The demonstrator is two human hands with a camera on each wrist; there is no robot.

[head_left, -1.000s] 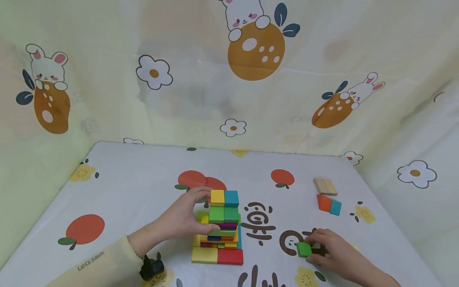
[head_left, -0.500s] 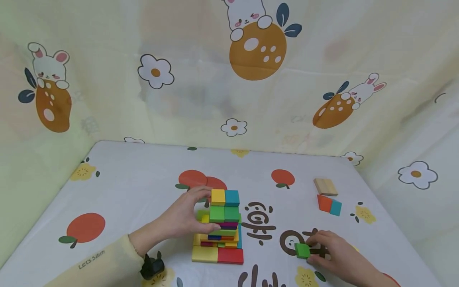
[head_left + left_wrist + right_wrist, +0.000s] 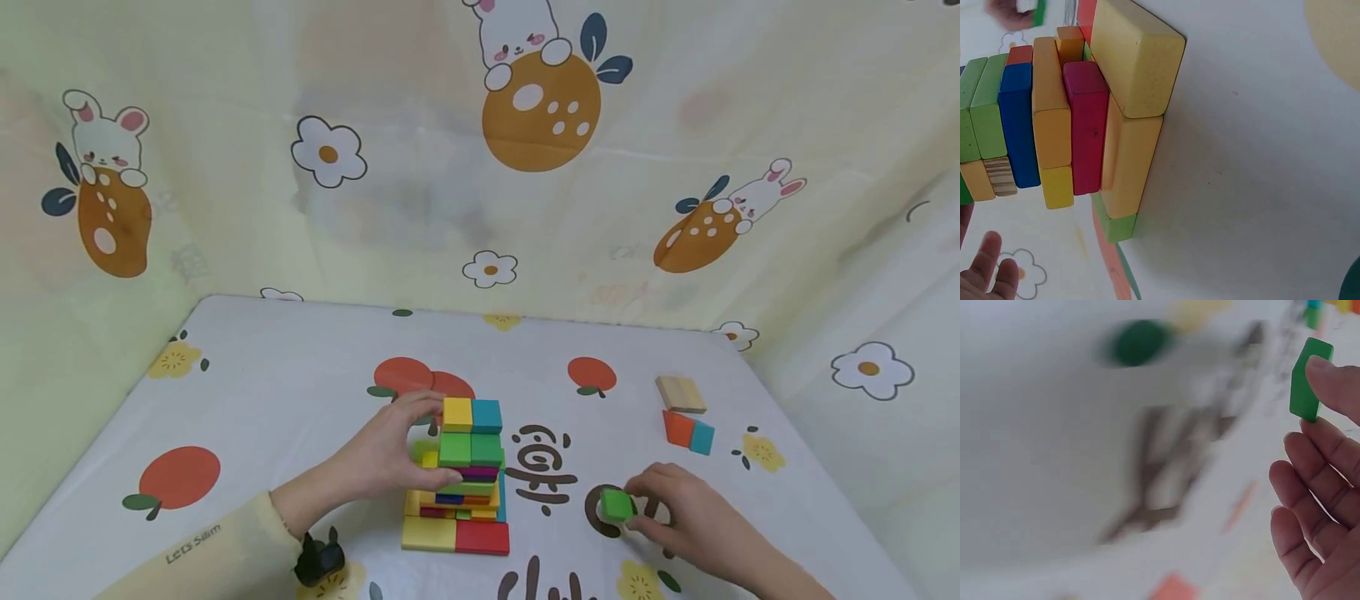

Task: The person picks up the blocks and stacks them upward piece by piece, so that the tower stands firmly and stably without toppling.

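A tower of coloured wooden blocks (image 3: 480, 450) stands left of my right hand, on a yellow and red base. My left hand (image 3: 393, 446) holds the tower's upper part from the left, thumb at the front and fingers reaching behind. In the left wrist view, the tower's blocks (image 3: 1054, 119) appear sideways, with some fingertips (image 3: 988, 253) beside them. My right hand (image 3: 686, 517) pinches a green block (image 3: 617, 506) between thumb and index finger, over the printed cloth. The right wrist view shows this green block (image 3: 1310, 378) at the thumb tip, the other fingers loosely bent.
At the right of the table lie a plain wood block (image 3: 681, 393), an orange-red block (image 3: 678, 428) and a blue block (image 3: 702, 437). A white cloth (image 3: 285, 375) with printed fruit covers the table. A patterned curtain (image 3: 405, 217) hangs behind it.
My right hand has moved left and slightly away from me with the green block, nearer the tower. My left hand stays at the tower.
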